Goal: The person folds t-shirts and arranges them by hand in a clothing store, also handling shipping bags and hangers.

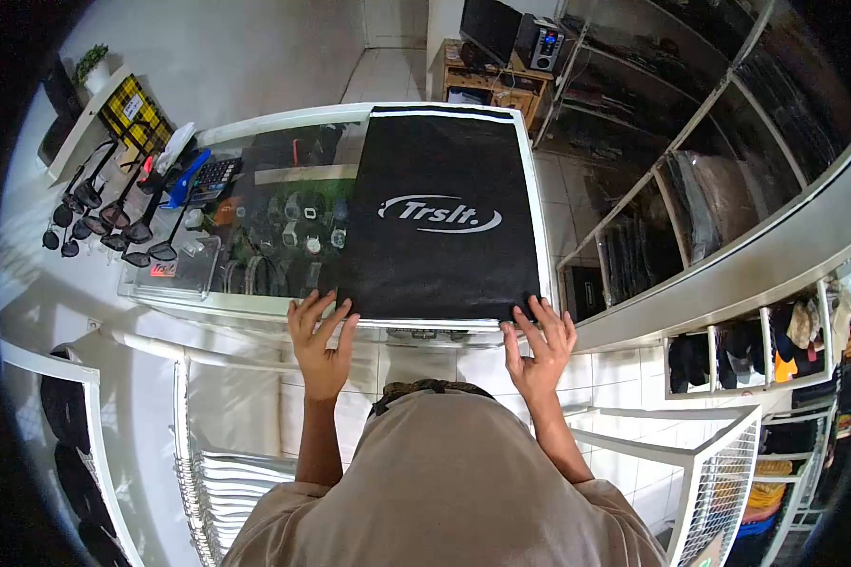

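Note:
A large black plastic bag (440, 269) with a white "Trslt." logo lies flat on the glass-topped display counter (284, 170). My left hand (322, 340) rests at the bag's near left corner, fingers spread over the edge. At the near right corner, my right hand (541, 348) touches the bag with its fingers apart. Both palms hang over the counter's front edge, and neither hand is gripping anything I can see. Under the glass, left of the bag, several wristwatches (313, 244) are on display.
Several sunglasses (113, 215) hang at the counter's left end, near a calculator (216, 178) and a blue tool (187, 180). Shelves of bagged clothes (709, 203) line the right. A wire-mesh rack (728, 487) stands behind on the right, with white hangers (241, 491) on the left.

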Motion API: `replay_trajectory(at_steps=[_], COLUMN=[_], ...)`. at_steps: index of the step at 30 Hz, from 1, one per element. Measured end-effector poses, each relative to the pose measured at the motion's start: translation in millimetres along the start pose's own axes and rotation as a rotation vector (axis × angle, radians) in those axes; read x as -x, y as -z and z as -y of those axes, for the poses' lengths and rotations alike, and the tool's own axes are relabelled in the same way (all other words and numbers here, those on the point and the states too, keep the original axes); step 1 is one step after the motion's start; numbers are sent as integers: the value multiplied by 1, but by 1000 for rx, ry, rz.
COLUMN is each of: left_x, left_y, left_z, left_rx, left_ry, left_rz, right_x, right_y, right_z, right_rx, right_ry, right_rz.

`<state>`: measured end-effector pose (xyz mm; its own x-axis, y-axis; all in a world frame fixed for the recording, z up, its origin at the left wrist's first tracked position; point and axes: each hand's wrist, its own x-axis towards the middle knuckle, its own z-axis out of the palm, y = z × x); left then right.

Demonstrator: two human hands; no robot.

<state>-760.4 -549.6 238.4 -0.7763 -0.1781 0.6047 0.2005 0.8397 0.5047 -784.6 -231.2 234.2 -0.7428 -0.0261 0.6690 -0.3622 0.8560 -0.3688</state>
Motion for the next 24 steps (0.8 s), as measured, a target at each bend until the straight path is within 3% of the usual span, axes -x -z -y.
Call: replay_trajectory(at_steps=[24], left_x=[-1], left_y=[2], left_z=[-9], left_rx=[25], left_ry=[128], left_rz=[13], right_x=[-9], right_y=[8], right_z=[-6], right_rx=[-220], right_ry=[-125], right_rz=[15])
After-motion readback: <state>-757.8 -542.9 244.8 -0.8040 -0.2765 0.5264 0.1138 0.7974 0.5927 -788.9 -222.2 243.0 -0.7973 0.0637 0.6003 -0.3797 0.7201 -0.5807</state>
